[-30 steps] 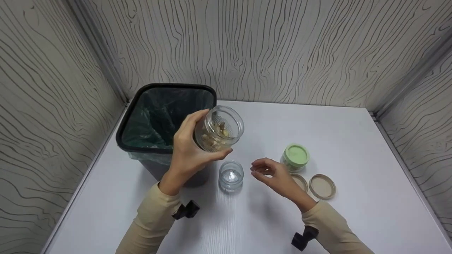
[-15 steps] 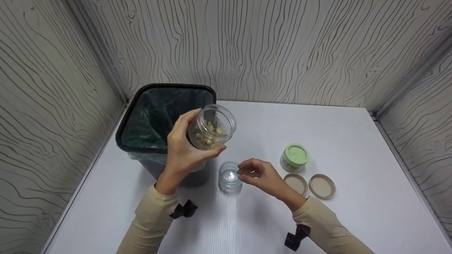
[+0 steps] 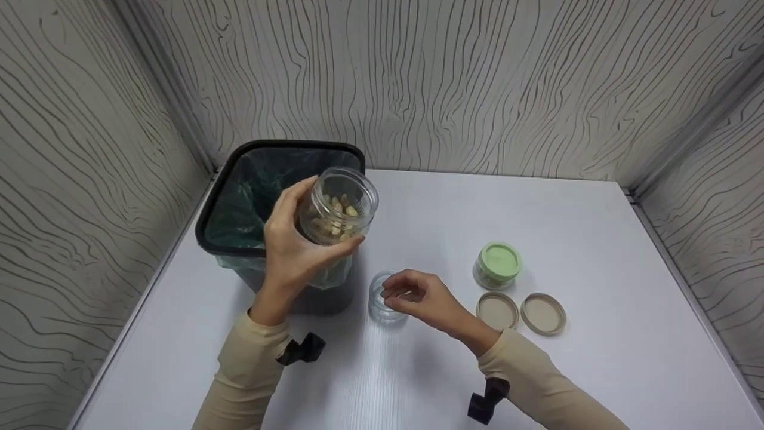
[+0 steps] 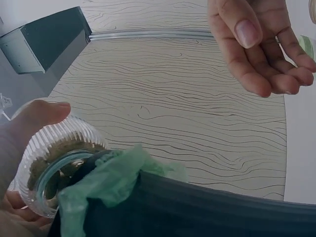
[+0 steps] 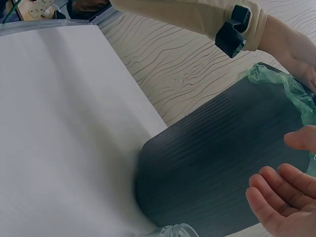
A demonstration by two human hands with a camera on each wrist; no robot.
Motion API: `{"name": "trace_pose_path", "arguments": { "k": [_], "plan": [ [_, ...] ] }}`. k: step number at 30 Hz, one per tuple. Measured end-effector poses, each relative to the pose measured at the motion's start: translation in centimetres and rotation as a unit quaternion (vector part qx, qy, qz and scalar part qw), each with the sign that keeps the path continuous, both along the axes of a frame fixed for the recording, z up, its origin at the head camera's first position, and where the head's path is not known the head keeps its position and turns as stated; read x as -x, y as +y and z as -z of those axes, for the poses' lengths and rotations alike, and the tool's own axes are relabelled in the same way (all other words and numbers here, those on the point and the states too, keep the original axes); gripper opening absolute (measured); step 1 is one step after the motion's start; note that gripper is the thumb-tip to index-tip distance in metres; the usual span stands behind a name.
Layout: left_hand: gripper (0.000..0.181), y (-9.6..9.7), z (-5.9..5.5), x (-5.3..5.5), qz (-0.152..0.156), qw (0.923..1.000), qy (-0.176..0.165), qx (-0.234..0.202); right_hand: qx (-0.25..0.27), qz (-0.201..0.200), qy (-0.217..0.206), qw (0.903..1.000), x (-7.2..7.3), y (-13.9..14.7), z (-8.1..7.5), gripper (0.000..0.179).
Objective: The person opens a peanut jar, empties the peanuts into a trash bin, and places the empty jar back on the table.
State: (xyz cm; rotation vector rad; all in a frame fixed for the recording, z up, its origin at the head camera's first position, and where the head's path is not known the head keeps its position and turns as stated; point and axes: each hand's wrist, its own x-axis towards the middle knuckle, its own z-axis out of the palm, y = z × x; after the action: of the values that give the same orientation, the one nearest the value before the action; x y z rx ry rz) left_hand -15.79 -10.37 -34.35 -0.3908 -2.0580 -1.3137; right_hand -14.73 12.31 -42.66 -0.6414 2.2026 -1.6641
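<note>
My left hand (image 3: 292, 254) grips a clear glass jar (image 3: 318, 224), its lid off, tilted beside the bin's right rim. Several pale, nut-like pieces (image 3: 340, 207) lie inside it. The left wrist view shows the same jar's ribbed wall (image 4: 74, 131) near the bin's green liner. My right hand (image 3: 427, 301) hovers over a smaller lidless glass jar (image 3: 377, 307) and partly hides it. Its fingers are loosely bent and the thumb stands apart, with nothing held; the right wrist view shows the upturned fingers (image 5: 276, 192) and the jar's rim (image 5: 180, 231) below.
A dark bin (image 3: 325, 301) with a green liner (image 3: 239, 218) stands on the left of the white table (image 3: 597, 251). To the right are a jar with a green lid (image 3: 500, 264) and two beige lids (image 3: 497, 312) lying flat. Wood-grain panels (image 3: 406, 83) enclose the back and sides.
My left hand has carried the jar of nut-like pieces leftward, closer to the bin opening. My right hand has shifted left, away from the beige lids, to above the small jar.
</note>
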Motion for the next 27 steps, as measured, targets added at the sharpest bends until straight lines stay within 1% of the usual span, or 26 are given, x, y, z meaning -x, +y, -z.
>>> {"name": "trace_pose_path", "arguments": {
  "k": [6,10,15,18,21,27],
  "plan": [
    [0.09,-0.6,0.1,-0.1,-0.017,0.9998,-0.005,-0.006,0.016,-0.005,-0.04,0.9991,0.4,-1.2,-1.0,0.035],
    [0.089,-0.7,0.2,-0.1,-0.021,0.9997,-0.005,-0.011,0.063,-0.017,-0.075,0.995,0.7,-2.0,-2.0,0.036],
    [0.088,-0.6,0.2,0.1,-0.022,0.9996,-0.002,-0.014,0.134,-0.02,-0.106,0.9851,1.5,-3.1,-3.4,0.031],
    [0.088,-0.7,0.2,0.2,-0.024,0.9996,-0.001,-0.016,0.163,-0.021,-0.125,0.9784,2.1,-3.7,-3.9,0.028],
    [0.088,-0.9,0.2,0.1,-0.024,0.9995,0.001,-0.019,0.175,-0.024,-0.137,0.9746,2.7,-4.0,-4.4,0.028],
    [0.088,-1.2,0.3,0.1,-0.032,0.9993,0.0,-0.018,0.168,-0.022,-0.159,0.9727,3.5,-4.4,-5.3,0.019]
  ]
}}
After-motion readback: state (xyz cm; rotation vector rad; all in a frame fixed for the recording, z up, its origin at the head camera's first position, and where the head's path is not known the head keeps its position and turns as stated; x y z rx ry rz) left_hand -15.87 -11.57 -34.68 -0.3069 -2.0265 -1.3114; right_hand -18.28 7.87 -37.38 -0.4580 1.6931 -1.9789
